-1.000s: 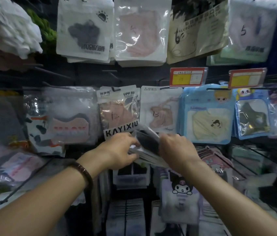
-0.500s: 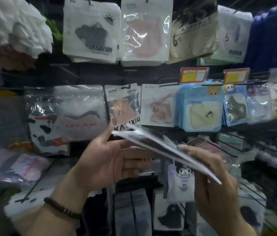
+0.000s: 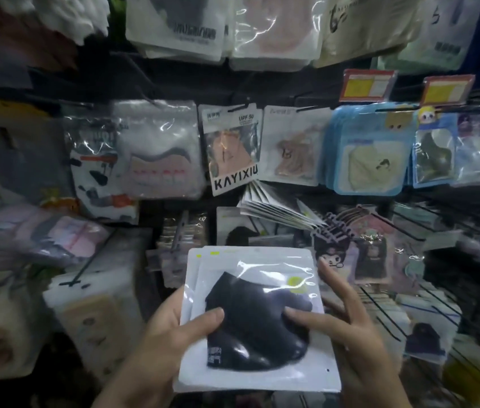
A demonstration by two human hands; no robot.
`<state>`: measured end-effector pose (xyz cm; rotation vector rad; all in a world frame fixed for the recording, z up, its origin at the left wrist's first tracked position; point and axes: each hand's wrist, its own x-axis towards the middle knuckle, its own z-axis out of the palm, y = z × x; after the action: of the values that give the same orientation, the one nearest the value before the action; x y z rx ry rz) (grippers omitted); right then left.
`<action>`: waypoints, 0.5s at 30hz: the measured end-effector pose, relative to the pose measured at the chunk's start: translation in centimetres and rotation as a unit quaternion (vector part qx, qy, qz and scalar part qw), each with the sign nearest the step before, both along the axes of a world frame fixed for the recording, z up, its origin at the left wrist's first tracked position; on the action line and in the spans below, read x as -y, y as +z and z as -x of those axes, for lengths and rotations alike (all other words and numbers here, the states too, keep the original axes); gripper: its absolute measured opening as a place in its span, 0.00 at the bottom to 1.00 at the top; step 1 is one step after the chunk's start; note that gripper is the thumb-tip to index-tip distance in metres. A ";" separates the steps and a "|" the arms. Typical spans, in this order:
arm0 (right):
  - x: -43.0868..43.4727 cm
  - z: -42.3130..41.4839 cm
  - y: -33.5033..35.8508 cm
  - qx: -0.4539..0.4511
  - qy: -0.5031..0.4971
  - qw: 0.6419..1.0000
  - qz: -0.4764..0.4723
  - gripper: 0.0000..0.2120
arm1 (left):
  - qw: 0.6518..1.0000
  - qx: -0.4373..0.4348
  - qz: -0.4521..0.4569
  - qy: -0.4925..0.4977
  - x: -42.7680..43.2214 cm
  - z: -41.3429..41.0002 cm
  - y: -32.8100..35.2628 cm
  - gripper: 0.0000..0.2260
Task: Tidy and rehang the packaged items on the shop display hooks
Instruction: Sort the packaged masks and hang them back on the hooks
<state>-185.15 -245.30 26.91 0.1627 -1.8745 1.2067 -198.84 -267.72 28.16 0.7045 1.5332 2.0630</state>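
Shop wall's all hooks and hanging mask packs, dim light, and the edges of the shot are pretty blurry. Starting close in: my left hand (image 3: 174,328) grips the stack of packets (image 3: 257,375) at its left edge, thumb on the front, fingers underneath. My right hand (image 3: 347,328) pinches the right edge, thumb flat on the black mask inside, fingers splayed along the side. I reckon that's for squaring the edges up.

The stack sits face up, low in front of me, off any hook, top end pointing at the wall so it can go straight back on. Just beyond it a fanned bunch of similar packets (image 3: 277,213) looks to be hanging skewed under the KAYIXIU pack (image 3: 232,148), so that's probably where these belong. Blue packs (image 3: 365,148) and a price tag (image 3: 368,85) sit further right.
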 end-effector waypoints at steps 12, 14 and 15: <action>-2.0 1.6 -4.2 0.127 -0.057 0.963 0.232 0.22 | 0.993 -0.023 0.106 0.045 -3.5 -2.1 -6.1 0.27; -2.2 1.7 -4.7 0.129 -0.071 0.960 0.238 0.22 | 0.989 -0.023 0.104 0.100 -4.8 -2.7 -6.1 0.23; -2.2 1.7 -4.8 0.125 -0.072 0.960 0.240 0.23 | 0.985 -0.032 0.100 0.137 -5.4 -2.9 -6.1 0.19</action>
<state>-186.90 -243.09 22.08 -0.4017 -1.7050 1.5959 -195.98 -262.32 22.06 0.5118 1.9345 2.0530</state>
